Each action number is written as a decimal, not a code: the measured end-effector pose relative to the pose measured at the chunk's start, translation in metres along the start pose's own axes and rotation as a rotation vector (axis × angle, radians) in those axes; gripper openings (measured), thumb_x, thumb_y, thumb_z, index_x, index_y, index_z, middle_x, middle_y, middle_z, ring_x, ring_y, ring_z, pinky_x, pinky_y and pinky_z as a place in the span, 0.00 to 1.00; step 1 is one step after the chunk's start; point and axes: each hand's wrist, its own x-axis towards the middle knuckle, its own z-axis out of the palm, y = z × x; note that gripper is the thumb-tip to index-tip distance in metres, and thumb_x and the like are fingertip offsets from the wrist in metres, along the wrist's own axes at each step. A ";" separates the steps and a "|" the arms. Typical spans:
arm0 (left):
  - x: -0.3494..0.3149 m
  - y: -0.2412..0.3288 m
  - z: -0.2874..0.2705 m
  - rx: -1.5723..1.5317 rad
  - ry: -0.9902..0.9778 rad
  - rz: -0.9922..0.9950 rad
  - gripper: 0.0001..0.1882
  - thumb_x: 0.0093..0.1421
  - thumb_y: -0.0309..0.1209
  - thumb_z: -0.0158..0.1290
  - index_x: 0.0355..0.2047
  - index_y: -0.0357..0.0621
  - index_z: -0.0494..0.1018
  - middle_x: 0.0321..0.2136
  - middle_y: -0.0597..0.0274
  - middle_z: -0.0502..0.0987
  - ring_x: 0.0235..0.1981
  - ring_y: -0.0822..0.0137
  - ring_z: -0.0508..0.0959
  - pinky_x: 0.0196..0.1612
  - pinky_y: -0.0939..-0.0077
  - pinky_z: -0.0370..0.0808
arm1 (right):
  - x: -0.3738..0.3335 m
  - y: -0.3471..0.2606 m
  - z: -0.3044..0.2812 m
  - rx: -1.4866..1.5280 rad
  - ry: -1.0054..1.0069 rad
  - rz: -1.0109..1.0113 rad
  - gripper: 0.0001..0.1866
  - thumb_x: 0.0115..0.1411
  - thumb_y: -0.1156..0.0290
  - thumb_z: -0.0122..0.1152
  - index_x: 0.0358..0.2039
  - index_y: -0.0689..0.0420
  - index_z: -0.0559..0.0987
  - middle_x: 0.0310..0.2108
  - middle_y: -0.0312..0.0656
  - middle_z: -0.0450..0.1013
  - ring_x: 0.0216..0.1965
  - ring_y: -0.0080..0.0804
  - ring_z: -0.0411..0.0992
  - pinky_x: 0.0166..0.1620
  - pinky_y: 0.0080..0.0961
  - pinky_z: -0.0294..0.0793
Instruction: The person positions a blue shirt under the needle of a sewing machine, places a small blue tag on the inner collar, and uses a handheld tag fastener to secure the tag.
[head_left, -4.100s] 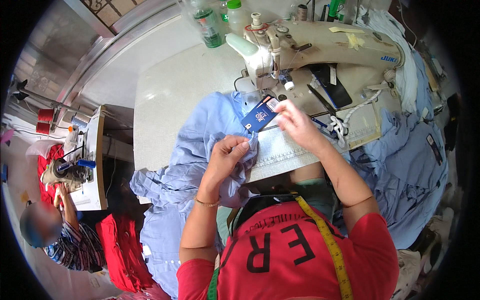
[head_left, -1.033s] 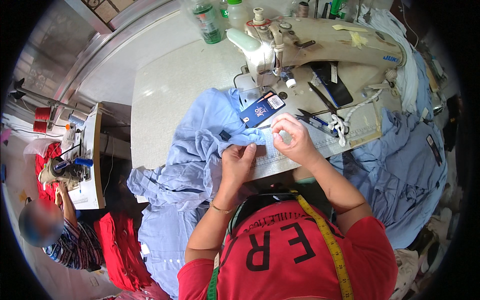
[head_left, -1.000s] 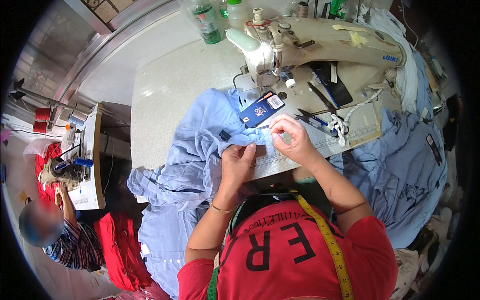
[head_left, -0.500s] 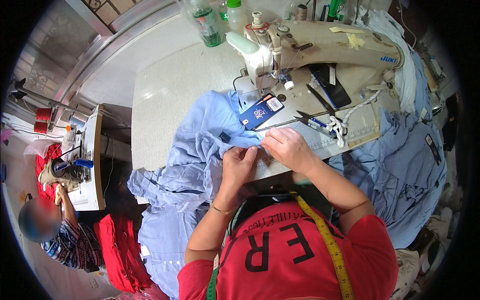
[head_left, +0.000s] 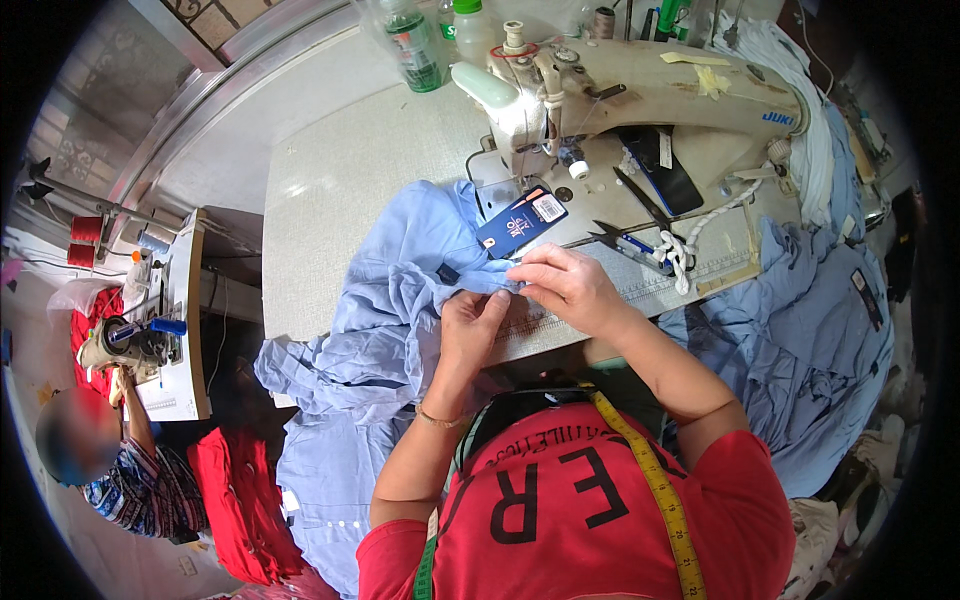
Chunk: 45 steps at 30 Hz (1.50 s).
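Note:
A light blue shirt lies bunched at the front of the sewing table and hangs over its edge. My left hand pinches the garment's edge between thumb and fingers. Close beside it, my right hand has its fingertips closed on the same bit of cloth; the exact fold is partly hidden by the fingers. A dark blue hang tag rests just beyond my hands, below the needle of the sewing machine. A small dark label shows on the shirt.
Scissors, thread snips, a dark phone and a knotted white cord lie to the right. More blue shirts are piled at the right. Bottles stand behind. At far left, a person works at another machine.
My right hand has shifted slightly left along the cloth, nearer my left hand. The hang tag has barely moved, and the shirt stays in place.

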 end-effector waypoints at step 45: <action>-0.010 0.004 -0.019 -0.251 -0.057 -0.041 0.08 0.54 0.22 0.50 0.34 0.37 0.75 0.32 0.66 0.76 0.33 0.77 0.72 0.39 0.81 0.67 | 0.019 0.017 0.023 -0.443 -0.090 -0.117 0.15 0.44 0.74 0.59 0.36 0.51 0.74 0.29 0.38 0.66 0.30 0.34 0.69 0.36 0.29 0.67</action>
